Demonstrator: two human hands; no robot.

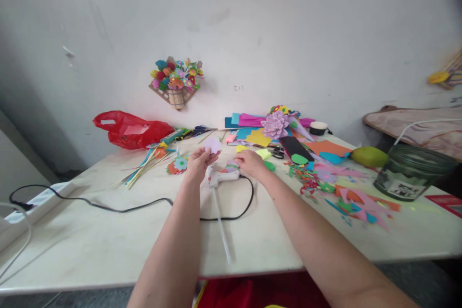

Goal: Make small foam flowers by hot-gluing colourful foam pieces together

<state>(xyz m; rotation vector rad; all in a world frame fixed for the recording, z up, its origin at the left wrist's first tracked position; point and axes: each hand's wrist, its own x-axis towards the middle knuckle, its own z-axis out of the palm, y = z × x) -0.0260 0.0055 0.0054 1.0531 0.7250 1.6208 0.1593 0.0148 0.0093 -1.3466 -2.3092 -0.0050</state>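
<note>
Between the thumb and fingers of my left hand [202, 160] is a pale purple foam piece [213, 144], raised above the table. My right hand [249, 162] is closed at the fingertips, beside small purple and green foam pieces [232, 167]; whether it grips one of them is too small to tell. Just below both hands lies a white glue gun [224, 176], with a clear glue stick [221, 226] extending toward the front edge. Left of my left hand are foam flowers [177, 165] in orange and teal.
Foam sheets [258, 137], black scissors [277, 152] and a phone [296, 149] lie behind and right. Scraps [314, 180] and a green jar [411, 173] are at the right. A red bag [132, 130] sits back left; a black cord [119, 210] crosses the table [108, 245].
</note>
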